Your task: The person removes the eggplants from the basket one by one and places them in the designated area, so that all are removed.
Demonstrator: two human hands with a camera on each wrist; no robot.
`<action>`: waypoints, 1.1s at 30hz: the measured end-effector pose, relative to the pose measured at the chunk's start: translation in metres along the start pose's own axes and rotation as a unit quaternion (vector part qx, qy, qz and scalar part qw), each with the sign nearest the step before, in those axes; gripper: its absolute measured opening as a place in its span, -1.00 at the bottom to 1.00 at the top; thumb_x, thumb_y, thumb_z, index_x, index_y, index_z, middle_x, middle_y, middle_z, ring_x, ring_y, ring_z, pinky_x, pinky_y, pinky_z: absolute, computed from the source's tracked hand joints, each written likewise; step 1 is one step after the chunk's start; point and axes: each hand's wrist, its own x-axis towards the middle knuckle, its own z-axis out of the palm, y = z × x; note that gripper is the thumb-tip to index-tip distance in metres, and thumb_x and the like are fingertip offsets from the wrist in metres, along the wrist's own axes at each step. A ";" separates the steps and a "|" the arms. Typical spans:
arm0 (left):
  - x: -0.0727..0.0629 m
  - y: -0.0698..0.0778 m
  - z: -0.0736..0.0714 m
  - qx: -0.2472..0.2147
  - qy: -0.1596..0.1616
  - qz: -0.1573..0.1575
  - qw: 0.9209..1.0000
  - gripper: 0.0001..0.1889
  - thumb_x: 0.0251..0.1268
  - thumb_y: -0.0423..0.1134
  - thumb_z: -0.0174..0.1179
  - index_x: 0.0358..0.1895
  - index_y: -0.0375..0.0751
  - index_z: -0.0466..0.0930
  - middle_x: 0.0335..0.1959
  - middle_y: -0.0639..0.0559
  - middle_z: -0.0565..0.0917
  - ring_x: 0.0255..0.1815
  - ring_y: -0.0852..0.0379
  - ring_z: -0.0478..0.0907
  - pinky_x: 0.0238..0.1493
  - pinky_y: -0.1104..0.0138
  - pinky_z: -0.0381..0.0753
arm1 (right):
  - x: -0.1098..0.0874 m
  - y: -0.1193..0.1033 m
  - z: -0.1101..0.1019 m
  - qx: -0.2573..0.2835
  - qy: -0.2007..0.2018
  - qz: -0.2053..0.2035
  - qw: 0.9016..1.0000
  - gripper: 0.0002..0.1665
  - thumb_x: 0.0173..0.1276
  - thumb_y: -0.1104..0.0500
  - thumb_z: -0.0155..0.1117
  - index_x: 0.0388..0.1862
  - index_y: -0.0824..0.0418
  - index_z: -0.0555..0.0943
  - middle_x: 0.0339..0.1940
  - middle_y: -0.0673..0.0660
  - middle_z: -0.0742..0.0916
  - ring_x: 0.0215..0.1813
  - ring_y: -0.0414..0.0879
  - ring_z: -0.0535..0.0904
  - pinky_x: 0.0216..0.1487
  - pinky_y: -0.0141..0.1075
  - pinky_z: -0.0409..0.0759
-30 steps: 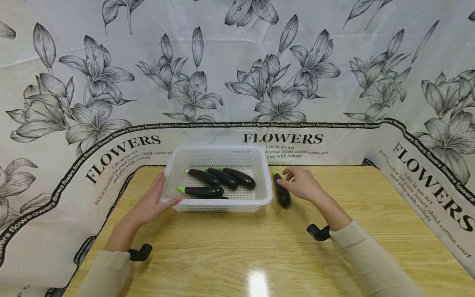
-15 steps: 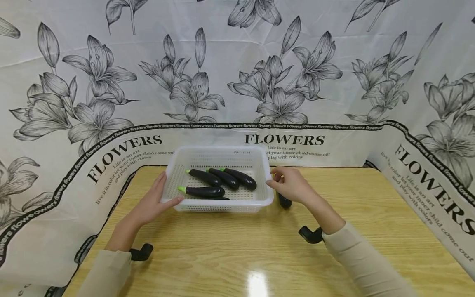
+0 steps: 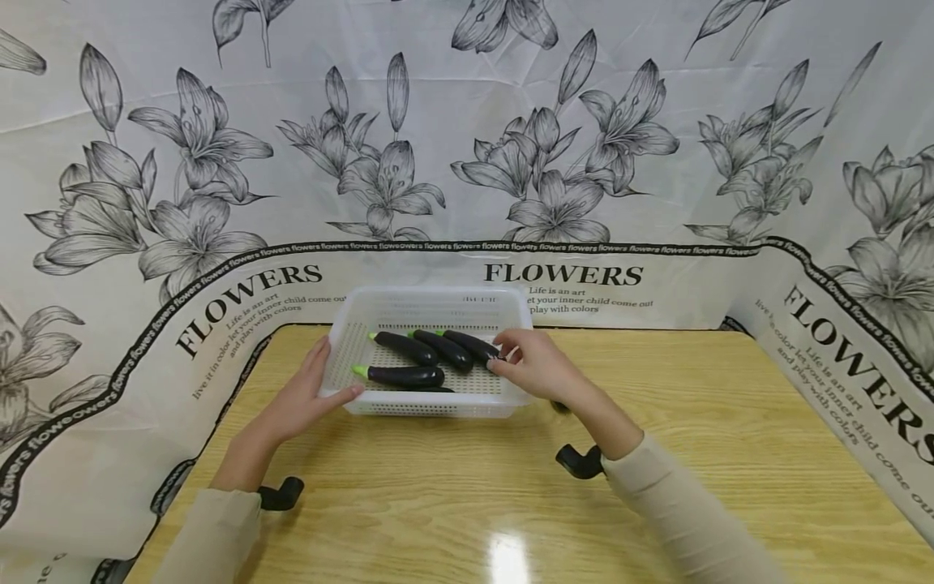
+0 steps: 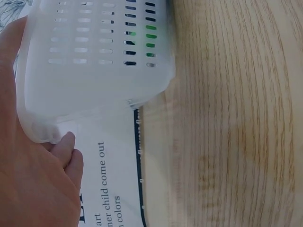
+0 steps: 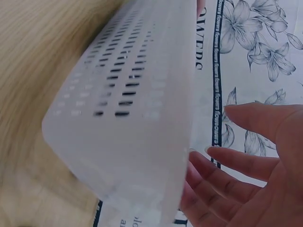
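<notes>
A white perforated plastic basket [image 3: 430, 399] holds several dark eggplants, among them one lying crosswise near the front [image 3: 404, 376]. My left hand [image 3: 301, 401] grips its left end, thumb over the front rim; in the left wrist view, fingertips [image 4: 68, 146] curl at the rim's corner. Over the basket's right end is my right hand [image 3: 536, 365], fingertips beside the lower end of the rightmost eggplant [image 3: 467, 345]; whether they touch is unclear. The right wrist view shows thumb and fingers [image 5: 241, 161] spread apart, holding nothing. One eggplant outside the basket [image 3: 560, 407] is mostly hidden below that hand.
The wooden table [image 3: 438, 487] extends in front of the basket and to its right. Behind it hangs a white cloth [image 3: 409, 284] with flower drawings and lettering. A black wrist mount [image 3: 580, 461] sticks out from the right wrist, another [image 3: 282, 493] from the left.
My right hand has moved left, from the eggplant on the table across the rim to above the basket's right end. That eggplant stayed behind. My left hand keeps its hold.
</notes>
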 end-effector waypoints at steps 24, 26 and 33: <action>0.001 -0.001 0.001 -0.004 0.003 -0.003 1.000 0.15 0.38 0.31 0.19 0.67 -0.27 -0.31 0.69 -0.23 -0.27 0.64 -0.39 -0.13 0.51 -0.32 0.02 | 0.037 -0.013 0.051 0.009 -0.115 -0.088 0.989 -0.50 0.50 0.25 0.24 0.35 0.43 0.51 0.19 0.32 0.68 0.11 0.09 0.66 0.10 -0.17 0.67; 0.001 -0.001 0.000 -0.004 0.003 -0.004 1.000 0.14 0.38 0.31 0.19 0.67 -0.27 -0.31 0.69 -0.23 -0.27 0.64 -0.39 -0.12 0.51 -0.33 0.02 | 0.043 -0.015 0.055 0.004 -0.124 -0.097 0.988 -0.52 0.54 0.25 0.17 0.37 0.40 0.50 0.25 0.30 0.66 0.17 0.09 0.65 0.17 -0.15 0.65; 0.000 0.000 0.000 -0.009 0.002 -0.004 1.000 0.14 0.37 0.31 0.20 0.68 -0.24 -0.29 0.69 -0.22 -0.25 0.63 -0.38 -0.10 0.49 -0.34 0.06 | 0.061 -0.023 0.068 0.011 -0.164 -0.098 0.981 -0.53 0.60 0.33 -0.03 0.41 0.36 0.49 0.35 0.26 0.61 0.34 0.12 0.55 0.32 -0.07 0.56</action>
